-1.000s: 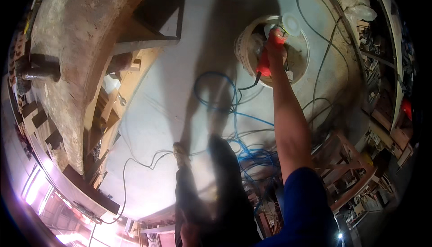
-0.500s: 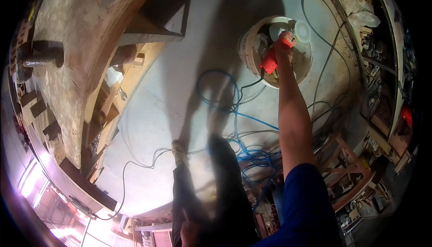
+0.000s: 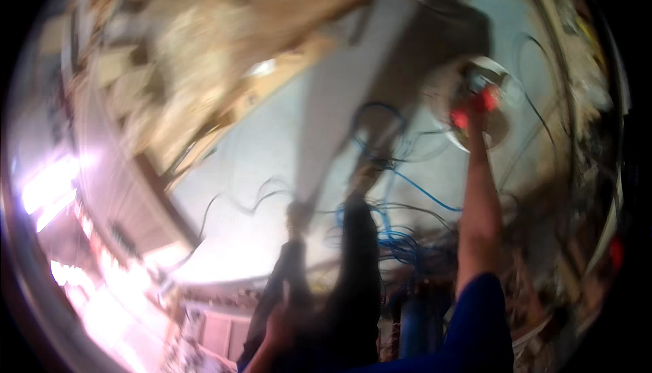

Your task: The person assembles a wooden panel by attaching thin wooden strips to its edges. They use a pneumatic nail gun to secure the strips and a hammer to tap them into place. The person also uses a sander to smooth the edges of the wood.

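Observation:
My right arm reaches out to a white bucket (image 3: 441, 94) on the floor. My right hand (image 3: 478, 119) is closed round a red angle grinder (image 3: 485, 99), held at the bucket's open mouth. Motion blur hides the grinder's disc and what lies in the bucket. My left hand (image 3: 277, 329) hangs low beside my leg, away from the bucket. Its fingers are too smeared to make out, and I see nothing clear in it.
A blue hose (image 3: 421, 189) loops over the pale floor (image 3: 251, 149), with a coiled pile (image 3: 401, 244) near my feet. Dark cables cross the floor. A large brown wooden structure (image 3: 204, 54) stands at the left. Clutter lines the right side.
The view has swung, so the scene sits further right and is blurred. The grinder has gone lower into the bucket's mouth, its pale disc no longer distinct. One foot has stepped forward.

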The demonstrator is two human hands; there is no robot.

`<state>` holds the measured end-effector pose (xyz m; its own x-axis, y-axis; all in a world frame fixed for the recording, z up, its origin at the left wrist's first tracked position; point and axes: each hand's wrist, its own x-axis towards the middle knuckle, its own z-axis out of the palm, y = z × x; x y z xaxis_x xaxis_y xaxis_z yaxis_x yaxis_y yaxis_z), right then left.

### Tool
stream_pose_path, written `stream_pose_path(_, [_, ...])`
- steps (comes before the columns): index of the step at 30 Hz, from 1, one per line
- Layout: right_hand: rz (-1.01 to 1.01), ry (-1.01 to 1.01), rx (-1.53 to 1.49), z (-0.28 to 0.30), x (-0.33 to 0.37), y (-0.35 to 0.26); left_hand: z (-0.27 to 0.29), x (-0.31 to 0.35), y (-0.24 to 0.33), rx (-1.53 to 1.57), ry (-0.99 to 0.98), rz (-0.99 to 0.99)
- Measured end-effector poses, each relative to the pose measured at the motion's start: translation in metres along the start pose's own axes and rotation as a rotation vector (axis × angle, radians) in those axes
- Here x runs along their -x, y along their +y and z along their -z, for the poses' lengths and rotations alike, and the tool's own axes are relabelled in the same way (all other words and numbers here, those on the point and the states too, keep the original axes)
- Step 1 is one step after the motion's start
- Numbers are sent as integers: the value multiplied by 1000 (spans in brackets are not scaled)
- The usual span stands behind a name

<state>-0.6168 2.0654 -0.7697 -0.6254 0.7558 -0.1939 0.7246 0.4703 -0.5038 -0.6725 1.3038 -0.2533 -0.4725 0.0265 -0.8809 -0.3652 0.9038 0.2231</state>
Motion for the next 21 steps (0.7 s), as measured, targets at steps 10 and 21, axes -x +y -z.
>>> stream_pose_path(10, [-130, -275, -750, 109, 273, -426, 120, 49, 47, 922, 202, -7])
stream_pose_path(21, [202, -1061, -813, 103, 555, -981, 316, 47, -131, 840, 573, -349])
